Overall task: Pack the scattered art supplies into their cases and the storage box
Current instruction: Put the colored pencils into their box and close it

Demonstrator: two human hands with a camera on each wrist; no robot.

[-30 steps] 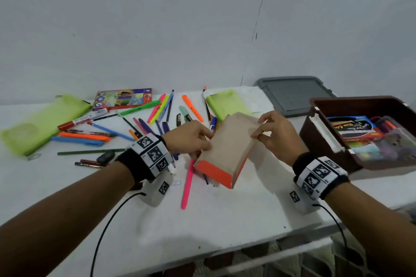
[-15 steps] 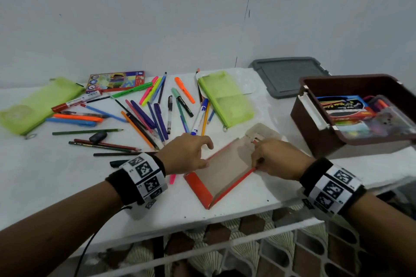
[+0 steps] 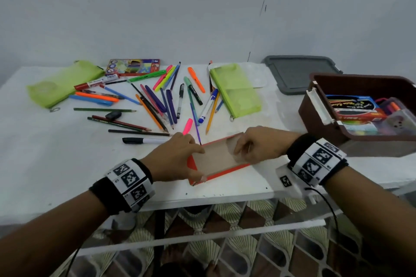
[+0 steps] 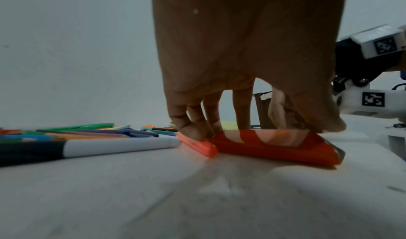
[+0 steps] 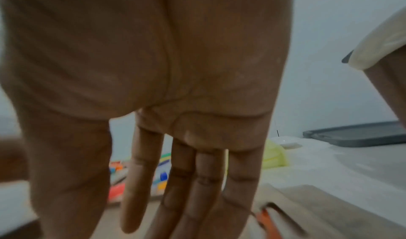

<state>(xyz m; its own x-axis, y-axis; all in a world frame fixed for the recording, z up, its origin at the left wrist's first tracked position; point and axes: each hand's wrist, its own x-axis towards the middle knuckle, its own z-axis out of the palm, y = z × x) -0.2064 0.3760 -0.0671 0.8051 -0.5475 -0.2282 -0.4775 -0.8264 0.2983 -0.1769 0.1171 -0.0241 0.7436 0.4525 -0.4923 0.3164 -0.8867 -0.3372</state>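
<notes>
A flat orange cardboard case (image 3: 219, 159) lies near the table's front edge, brown side up. My left hand (image 3: 177, 157) holds its left end, fingers curled over the far edge and thumb on the near edge; the left wrist view shows the fingertips (image 4: 193, 129) down beside the orange case (image 4: 274, 147). My right hand (image 3: 254, 144) presses on the case's right end with straight fingers (image 5: 175, 182), over the cardboard flap (image 5: 307, 208). Several loose pens and pencils (image 3: 166, 101) lie scattered behind the case.
The open brown storage box (image 3: 315, 117), holding packs, stands at the right, with its grey lid (image 3: 299, 74) behind. Two green pouches (image 3: 236, 90) (image 3: 60, 83) and a pencil box (image 3: 134, 66) lie at the back. A black-and-white marker (image 3: 144, 140) and a pink highlighter (image 3: 188, 126) lie by my left hand.
The case, held tilted above the table a second ago, now lies flat near the front edge. Both hands came down with it, and the right hand has flattened onto its right end.
</notes>
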